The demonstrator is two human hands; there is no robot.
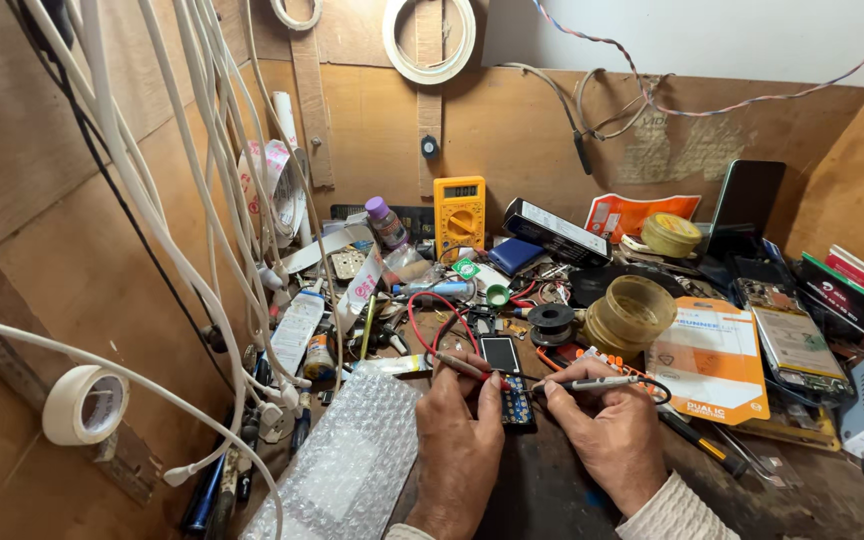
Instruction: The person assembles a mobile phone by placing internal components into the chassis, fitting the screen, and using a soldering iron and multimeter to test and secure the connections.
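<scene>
- The single head-worn camera is looking down and forward over a cluttered wooden workbench (552, 500), close above the person's hands at the bottom edge.
- It is facing the plywood back wall (512, 130), taking in the yellow multimeter (459, 215) and the hanging white cables (182, 200) at left.

red probe (472, 370) | black probe (602, 383) | tips on small keypad phone (509, 380), flat on bench

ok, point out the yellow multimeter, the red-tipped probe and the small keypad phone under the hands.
yellow multimeter (459, 213): head view, on its round dial.
red-tipped probe (466, 368): head view, mid-shaft, in the left hand (457, 440).
small keypad phone (508, 378): head view, between screen and keypad.
</scene>
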